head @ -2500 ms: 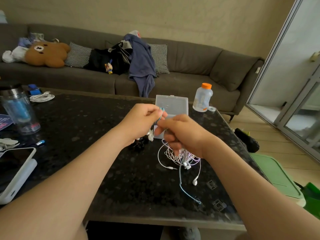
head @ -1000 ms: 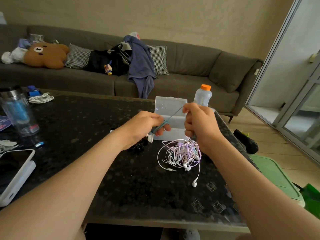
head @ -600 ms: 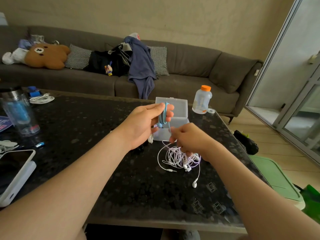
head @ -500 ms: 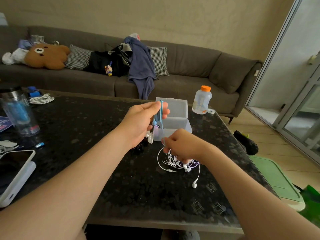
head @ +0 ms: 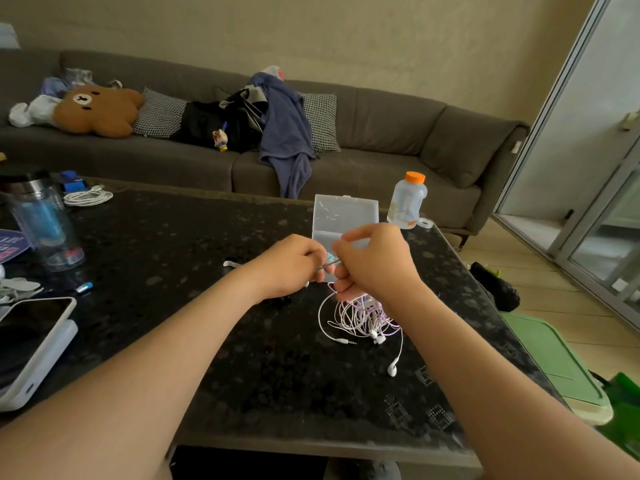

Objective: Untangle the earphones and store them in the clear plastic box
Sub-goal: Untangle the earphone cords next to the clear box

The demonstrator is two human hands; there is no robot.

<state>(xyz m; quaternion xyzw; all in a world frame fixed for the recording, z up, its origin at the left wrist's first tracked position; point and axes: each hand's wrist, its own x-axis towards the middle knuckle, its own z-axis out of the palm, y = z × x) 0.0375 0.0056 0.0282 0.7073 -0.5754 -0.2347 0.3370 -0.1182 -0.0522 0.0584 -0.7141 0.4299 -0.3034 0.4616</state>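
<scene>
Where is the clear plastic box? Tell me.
Head view: the clear plastic box sits open on the dark table, right of centre, just beyond the left hand and right hand, with the orange-capped bottle to its right.

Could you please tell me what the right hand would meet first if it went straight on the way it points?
Most likely the open clear plastic box, which stands just beyond the right hand; depth is hard to judge. The left hand, gripping the same blue earphone cable, lies beside it.

A long grey sofa [head: 391, 126] runs along the beige wall [head: 346, 36] behind a dark speckled table [head: 173, 237]; daylight comes through sliding glass doors [head: 595, 140] onto pale wooden floor [head: 540, 268].
</scene>
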